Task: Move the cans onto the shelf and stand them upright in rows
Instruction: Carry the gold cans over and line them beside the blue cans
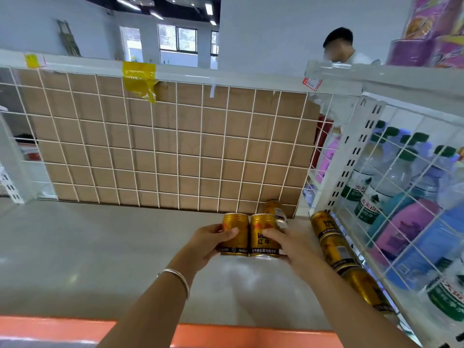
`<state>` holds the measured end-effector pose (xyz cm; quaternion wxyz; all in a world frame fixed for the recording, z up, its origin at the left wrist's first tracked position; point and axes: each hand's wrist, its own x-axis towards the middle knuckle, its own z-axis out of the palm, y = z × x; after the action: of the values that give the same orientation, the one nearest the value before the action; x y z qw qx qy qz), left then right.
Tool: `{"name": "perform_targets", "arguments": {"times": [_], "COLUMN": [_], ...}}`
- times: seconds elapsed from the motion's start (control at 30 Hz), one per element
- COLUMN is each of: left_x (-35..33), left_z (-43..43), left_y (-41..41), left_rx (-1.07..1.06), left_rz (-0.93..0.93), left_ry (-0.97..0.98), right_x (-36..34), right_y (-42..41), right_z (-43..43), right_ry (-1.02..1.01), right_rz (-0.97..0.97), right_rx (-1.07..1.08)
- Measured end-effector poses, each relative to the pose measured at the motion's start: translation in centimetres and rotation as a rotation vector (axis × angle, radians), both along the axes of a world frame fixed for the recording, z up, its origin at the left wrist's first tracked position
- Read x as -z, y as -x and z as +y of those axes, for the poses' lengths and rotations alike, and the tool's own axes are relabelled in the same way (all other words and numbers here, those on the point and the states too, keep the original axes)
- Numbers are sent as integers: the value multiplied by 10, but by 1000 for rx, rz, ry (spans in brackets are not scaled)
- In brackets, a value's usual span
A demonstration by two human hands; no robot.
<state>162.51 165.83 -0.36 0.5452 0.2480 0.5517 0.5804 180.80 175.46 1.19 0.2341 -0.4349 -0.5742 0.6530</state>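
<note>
The left hand (213,238) and right hand (283,241) each curl their fingers round an upright gold metal drink can (234,234) — probably rigid, smooth, slippery, best gripped mid-body — low over the pale grey shelf (100,247).

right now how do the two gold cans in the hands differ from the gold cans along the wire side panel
The two held cans sit side by side in the middle of the shelf, gripped by the left hand and right hand. The cans by the wire side panel form a single file against the mesh, untouched. Both groups are upright, gold, with dark bottom bands.
</note>
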Motion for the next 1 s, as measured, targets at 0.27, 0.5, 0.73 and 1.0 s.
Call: {"name": "perform_targets", "arguments": {"times": [0.27, 0.5, 0.73, 1.0], "left_x": [-8, -6, -6, -15], "left_z": [-81, -176, -286, -384], "left_y": [64, 138, 222, 297], "left_rx": [-164, -397, -550, -633], "left_rz": [72, 115, 118, 155], "left_ry": [-133, -136, -128, -158], "right_x": [-9, -15, -17, -21], "right_y": [77, 172, 275, 371], "right_z": [-38, -110, -206, -294], "right_ry": [-16, -9, -3, 22], "right_rz": [112, 164, 172, 194], "right_rx": [-256, -425, -539, -640]}}
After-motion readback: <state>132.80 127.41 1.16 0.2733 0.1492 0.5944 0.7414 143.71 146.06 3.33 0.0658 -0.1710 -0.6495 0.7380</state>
